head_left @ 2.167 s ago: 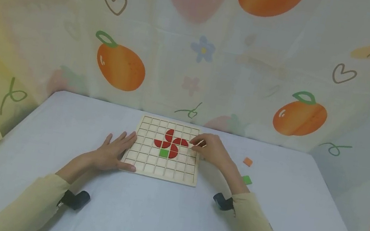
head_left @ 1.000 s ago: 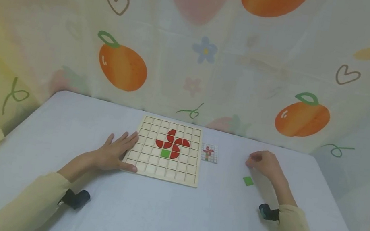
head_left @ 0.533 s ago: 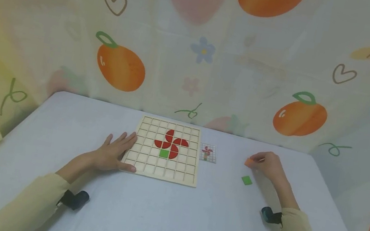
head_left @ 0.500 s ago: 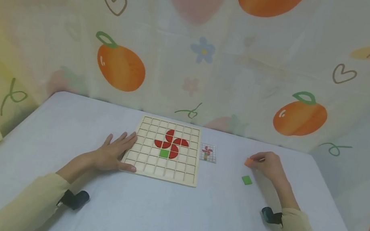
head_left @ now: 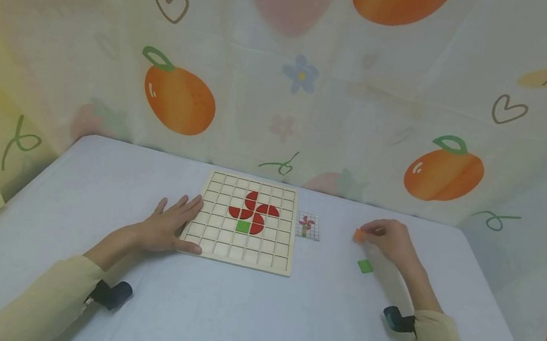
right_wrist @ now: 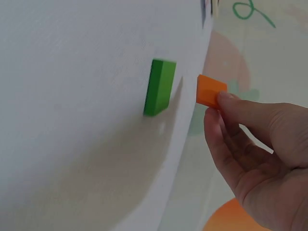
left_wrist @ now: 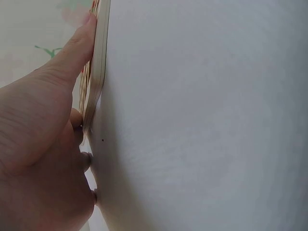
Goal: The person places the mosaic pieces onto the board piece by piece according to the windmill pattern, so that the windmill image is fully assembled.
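My left hand (head_left: 163, 227) rests with spread, straight fingers at the left edge of a wooden grid board (head_left: 208, 238); its thumb lies over the board's near corner. In the board's cells sit several red curved pieces (head_left: 256, 224) forming a pinwheel, with a green square tile (head_left: 242, 226) below the centre. My right hand (head_left: 392, 241) pinches an orange square tile (right_wrist: 209, 91) between thumb and fingers, lifted off the table in the right wrist view. A loose green tile (head_left: 365, 266) lies on the table just below that hand.
A small pattern card (head_left: 308, 226) showing a pinwheel on a grid lies against the board's right edge. The table (head_left: 248, 323) has a white cover. Behind it hangs a curtain (head_left: 265, 91) printed with oranges. Each wrist carries a small black camera.
My right hand went from the board to the orange tile on the right, pinched it, and now has lifted it slightly leftward. The pattern card came into view. My left hand stayed put.
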Motion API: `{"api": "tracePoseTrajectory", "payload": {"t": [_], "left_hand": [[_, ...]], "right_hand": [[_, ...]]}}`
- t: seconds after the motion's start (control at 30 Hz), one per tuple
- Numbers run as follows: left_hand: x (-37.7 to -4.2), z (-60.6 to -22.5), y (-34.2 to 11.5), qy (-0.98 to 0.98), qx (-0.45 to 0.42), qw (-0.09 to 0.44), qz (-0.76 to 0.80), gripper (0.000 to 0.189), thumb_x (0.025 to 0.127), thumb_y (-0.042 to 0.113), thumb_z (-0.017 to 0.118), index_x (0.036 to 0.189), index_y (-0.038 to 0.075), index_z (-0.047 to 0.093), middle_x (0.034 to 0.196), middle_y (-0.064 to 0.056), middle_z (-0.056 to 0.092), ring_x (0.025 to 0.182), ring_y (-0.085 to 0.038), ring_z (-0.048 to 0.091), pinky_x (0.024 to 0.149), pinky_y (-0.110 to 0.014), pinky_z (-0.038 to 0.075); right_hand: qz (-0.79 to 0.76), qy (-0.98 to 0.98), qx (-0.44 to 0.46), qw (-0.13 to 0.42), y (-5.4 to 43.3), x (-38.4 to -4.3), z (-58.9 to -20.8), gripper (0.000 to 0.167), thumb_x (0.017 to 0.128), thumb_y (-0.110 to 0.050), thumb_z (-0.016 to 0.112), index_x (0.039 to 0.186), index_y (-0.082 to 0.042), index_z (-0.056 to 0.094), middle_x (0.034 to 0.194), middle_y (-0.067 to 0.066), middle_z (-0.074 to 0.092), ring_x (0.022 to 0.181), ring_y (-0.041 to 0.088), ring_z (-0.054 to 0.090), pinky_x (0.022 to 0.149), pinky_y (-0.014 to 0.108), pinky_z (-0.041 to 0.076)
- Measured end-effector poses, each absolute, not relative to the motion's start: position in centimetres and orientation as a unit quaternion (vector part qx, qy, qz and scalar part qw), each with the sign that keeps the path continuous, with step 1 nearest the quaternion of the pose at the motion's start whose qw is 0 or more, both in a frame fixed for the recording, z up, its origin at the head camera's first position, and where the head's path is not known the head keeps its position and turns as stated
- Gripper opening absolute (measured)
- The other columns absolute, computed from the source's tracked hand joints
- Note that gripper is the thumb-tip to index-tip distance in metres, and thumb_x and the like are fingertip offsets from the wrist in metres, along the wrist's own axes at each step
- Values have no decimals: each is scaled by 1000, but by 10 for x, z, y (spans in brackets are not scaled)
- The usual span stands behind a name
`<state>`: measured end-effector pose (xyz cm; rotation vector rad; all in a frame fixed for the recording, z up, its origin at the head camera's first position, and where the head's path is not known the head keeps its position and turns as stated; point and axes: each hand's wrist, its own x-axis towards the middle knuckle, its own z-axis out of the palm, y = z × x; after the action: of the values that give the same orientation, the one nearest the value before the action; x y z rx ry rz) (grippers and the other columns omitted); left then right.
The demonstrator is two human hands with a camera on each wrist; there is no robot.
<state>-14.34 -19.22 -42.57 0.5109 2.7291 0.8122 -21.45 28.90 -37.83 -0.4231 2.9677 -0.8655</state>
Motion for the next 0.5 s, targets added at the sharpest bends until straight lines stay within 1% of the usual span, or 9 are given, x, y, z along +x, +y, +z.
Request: {"api": "tracePoseTrajectory", "payload": {"t": [0.23,0.5], "left_hand": [[-144,-426,-191,935,178,122,281,110,81,56,72,155,-2,14,163,-17,8,148,-43,-1,112,-65,-11],[-144,-429,-194,936,177,120,278,112,80,58,72,155,-1,13,163,-16,8,148,-43,0,112,-64,-11]], "right_hand": [[-276,950,-149,7,272,-216,-377,13,87,-3,70,99,1,75,100,18,72,91,34,67,81,48,54],[-279,945,-168,6,256,-214,-375,12,87,-2,71,99,0,75,99,15,72,90,32,67,80,45,55]]}}
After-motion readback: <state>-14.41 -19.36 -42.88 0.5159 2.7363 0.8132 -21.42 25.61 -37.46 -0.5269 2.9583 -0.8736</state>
